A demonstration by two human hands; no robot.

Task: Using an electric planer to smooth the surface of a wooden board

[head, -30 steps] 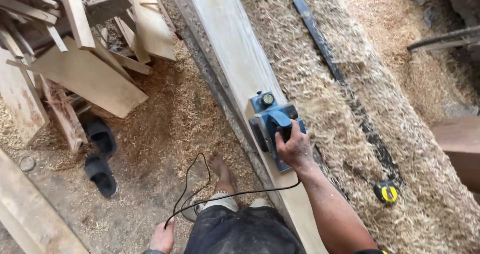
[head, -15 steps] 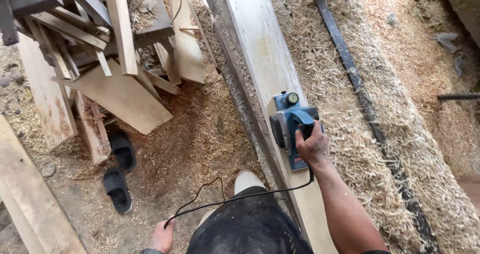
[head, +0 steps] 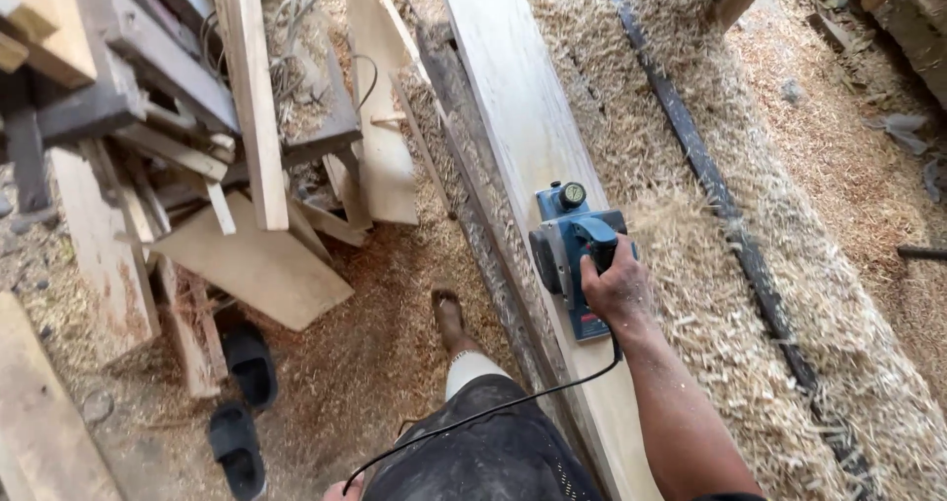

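- Right hand [head: 614, 289]: grip closed on blue electric planer [head: 572, 250], now farther along the plank [head: 513, 116] toward 12 o'clock; planing continues.
- Left hand [head: 343, 491]: holds black cord [head: 473, 417], grip barely visible.

right hand [head: 614, 289] gripping blue planer [head: 572, 254], plank [head: 513, 116]

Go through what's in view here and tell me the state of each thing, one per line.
Blue electric hand planer: flat on the plank, gripped.
Right hand: closed around the planer's handle.
Left hand: at the frame's bottom edge, holding the black power cord.
Long pale wooden plank: lying flat, wood shavings heaped alongside.
Black sandals: off, on the sawdust floor.
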